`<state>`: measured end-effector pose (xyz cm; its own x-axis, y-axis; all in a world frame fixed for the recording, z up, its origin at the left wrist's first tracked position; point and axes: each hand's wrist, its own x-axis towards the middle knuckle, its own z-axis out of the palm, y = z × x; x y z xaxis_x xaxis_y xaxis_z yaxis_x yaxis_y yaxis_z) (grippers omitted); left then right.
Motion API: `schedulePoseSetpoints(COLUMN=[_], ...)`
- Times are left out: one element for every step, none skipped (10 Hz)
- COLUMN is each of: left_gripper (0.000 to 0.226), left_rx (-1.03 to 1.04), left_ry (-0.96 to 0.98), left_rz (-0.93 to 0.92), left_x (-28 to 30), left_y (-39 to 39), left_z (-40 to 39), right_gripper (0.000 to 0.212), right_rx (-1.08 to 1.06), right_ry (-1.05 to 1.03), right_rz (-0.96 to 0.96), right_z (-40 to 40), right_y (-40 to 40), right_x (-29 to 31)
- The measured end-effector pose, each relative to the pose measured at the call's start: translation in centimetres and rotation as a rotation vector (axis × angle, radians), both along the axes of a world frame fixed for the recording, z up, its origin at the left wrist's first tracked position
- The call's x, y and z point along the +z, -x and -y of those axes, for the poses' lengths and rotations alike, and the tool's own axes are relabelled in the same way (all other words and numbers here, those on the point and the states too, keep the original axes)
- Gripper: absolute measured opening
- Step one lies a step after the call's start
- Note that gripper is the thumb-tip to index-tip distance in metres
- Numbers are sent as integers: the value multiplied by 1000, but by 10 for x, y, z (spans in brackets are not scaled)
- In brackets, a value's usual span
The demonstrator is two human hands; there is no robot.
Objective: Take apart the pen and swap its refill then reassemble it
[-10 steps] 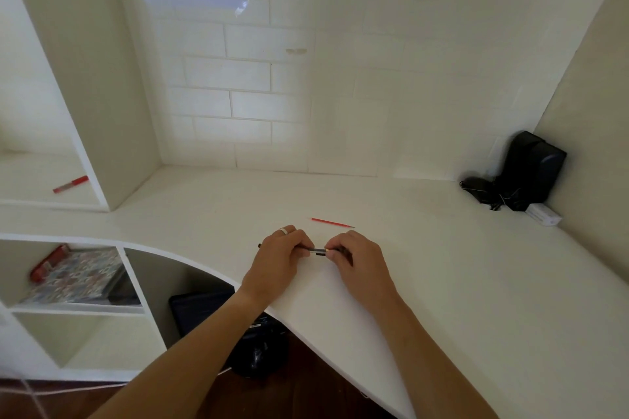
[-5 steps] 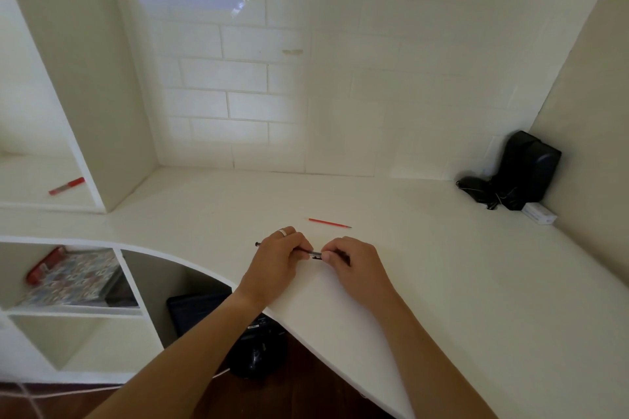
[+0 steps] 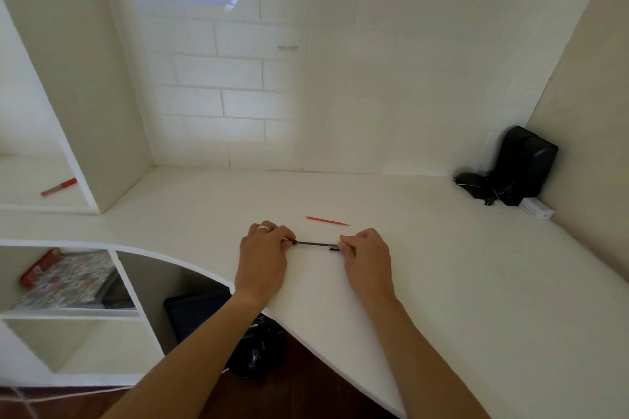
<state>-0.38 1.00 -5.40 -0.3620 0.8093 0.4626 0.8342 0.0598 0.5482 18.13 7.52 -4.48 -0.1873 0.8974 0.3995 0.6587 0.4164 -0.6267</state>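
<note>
Both my hands rest on the white desk (image 3: 442, 282) near its curved front edge. My left hand (image 3: 263, 257) pinches one end of a dark pen part, and my right hand (image 3: 367, 257) grips the other part with a small black clip showing. A thin dark refill (image 3: 315, 243) stretches between the two hands, pulled out and exposed. A red refill (image 3: 327, 221) lies loose on the desk just beyond the hands. The pen parts inside my fingers are hidden.
A black speaker with cables (image 3: 520, 168) and a small white box (image 3: 536, 208) sit in the far right corner. A red marker (image 3: 58, 187) lies on the left shelf. Books (image 3: 64, 277) fill the cubby below the desk, and dark bags (image 3: 252, 347) sit underneath.
My hands have moved apart sideways, and the dark refill now spans a longer gap between them. The red refill has not moved.
</note>
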Motion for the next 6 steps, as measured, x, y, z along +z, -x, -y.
schedulePoseSetpoints(left_gripper=[21,20,21,21,20,21], left_rx=[5,8,15,16,13,7], left_ry=[3,7,16,27,67,41], left_rz=[-24,-54,-78,-87,-84,-91], left_x=[0,0,1,5,10,21], left_y=[0,-2,-4,-5,-8,-14], left_z=[-1,-1,0,2,7,10], right_gripper=[20,19,18,18,19,25], right_rx=[-14,-37,-33,-28,-35,-12], right_ry=[-55,-122,-101,-101,-42,-4], right_rz=[98,243,284,280,261,216], right_z=[3,8,10,11,15,16], right_y=[4,9,11,8,6,3], right_x=[-2,-6,-5,-1,4,12])
